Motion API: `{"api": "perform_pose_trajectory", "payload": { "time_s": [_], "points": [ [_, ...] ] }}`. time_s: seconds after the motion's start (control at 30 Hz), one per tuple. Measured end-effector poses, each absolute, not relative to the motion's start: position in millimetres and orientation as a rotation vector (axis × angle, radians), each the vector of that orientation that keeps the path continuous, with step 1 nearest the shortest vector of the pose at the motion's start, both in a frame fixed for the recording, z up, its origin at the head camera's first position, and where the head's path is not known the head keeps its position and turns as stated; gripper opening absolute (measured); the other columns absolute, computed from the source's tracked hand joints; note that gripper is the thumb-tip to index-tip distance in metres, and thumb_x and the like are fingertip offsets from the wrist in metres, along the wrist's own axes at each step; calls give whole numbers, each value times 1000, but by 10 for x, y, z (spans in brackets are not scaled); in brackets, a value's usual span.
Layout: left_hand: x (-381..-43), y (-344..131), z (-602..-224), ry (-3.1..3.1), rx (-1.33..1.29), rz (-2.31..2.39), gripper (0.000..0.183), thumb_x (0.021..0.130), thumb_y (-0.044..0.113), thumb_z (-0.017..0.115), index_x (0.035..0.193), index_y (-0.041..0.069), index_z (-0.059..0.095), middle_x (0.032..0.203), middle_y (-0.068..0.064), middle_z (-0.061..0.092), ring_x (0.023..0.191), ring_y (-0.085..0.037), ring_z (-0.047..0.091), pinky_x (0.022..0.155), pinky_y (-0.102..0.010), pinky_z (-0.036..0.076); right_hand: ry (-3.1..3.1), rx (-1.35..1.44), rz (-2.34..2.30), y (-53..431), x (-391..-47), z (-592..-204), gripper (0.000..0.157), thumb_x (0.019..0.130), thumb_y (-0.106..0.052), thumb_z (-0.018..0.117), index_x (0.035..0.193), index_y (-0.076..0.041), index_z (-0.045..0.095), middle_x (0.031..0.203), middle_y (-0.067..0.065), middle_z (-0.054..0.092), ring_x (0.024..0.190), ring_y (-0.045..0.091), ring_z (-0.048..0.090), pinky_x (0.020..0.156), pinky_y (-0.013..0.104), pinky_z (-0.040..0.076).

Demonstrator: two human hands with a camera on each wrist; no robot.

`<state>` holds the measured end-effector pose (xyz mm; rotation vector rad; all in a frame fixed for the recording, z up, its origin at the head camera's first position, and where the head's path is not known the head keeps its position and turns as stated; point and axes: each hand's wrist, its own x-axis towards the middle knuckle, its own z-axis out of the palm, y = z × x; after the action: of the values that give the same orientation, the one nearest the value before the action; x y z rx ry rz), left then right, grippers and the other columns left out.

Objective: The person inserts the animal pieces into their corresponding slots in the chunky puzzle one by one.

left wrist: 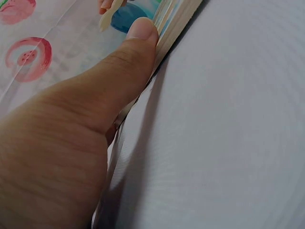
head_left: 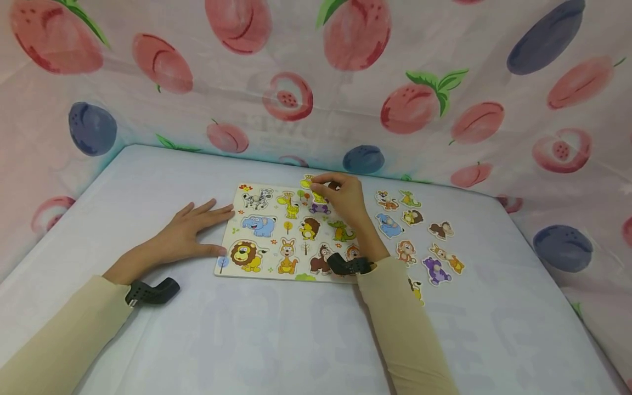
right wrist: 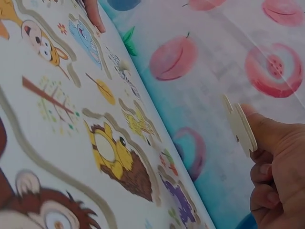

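A flat animal puzzle board (head_left: pixel 232 226) lies on the table, printed with a zebra, giraffe, elephant, lion and other animals in recessed outlines. My left hand (head_left: pixel 190 230) is spread at its left side, the thumb and fingertips touching the edge. Over the board's upper right, my right hand (head_left: pixel 345 197) pinches a yellow giraffe puzzle piece (head_left: pixel 307 182) between thumb and fingers. The right wrist view shows that giraffe piece (right wrist: pixel 242 126) nearly edge-on, raised off the board. Part of the board's right side is hidden under the right hand and wrist.
Right of the board lie several loose pieces, among them a tiger (head_left: pixel 387 201), a crocodile (head_left: pixel 408 198), an elephant (head_left: pixel 389 225), a monkey (head_left: pixel 406 251) and a purple animal (head_left: pixel 436 271). A yellow piece (head_left: pixel 417 292) is partly covered by the right sleeve. Fruit-printed cloth (head_left: pixel 316 126) rises behind the table.
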<state>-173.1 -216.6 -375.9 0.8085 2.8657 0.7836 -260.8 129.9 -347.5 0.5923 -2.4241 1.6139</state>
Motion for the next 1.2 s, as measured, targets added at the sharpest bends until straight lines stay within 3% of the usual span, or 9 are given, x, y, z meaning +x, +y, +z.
{"api": "perform_pose_trajectory", "payload": {
  "time_s": [0.57, 1.03, 1.2],
  "points": [
    [-1732, -2169, -3758, 2865, 817, 784, 86, 77, 56, 72, 146, 14, 41, 152, -4, 35, 143, -35, 12, 112, -56, 0, -2426, 537, 1630, 1019, -2639, -3626, 19, 86, -27, 73, 98, -14, 76, 82, 1, 68, 54, 21, 43, 43, 27, 29],
    [-1732, -2176, -3773, 2870, 809, 783, 86, 77, 58, 71, 146, 15, 41, 152, -3, 34, 144, -35, 12, 112, -56, 0, -2510, 489, 1591, 874, -2630, -3723, 19, 85, -30, 73, 97, -16, 76, 79, 0, 66, 54, 21, 44, 47, 29, 35],
    [-1735, -2164, -3762, 2877, 824, 765, 86, 78, 57, 71, 146, 14, 41, 152, -4, 34, 143, -35, 12, 112, -56, 1, -2559, 446, 1587, 842, -2624, -3772, 16, 85, -30, 74, 94, -17, 76, 81, -1, 66, 62, 21, 51, 52, 29, 40]
  ]
}}
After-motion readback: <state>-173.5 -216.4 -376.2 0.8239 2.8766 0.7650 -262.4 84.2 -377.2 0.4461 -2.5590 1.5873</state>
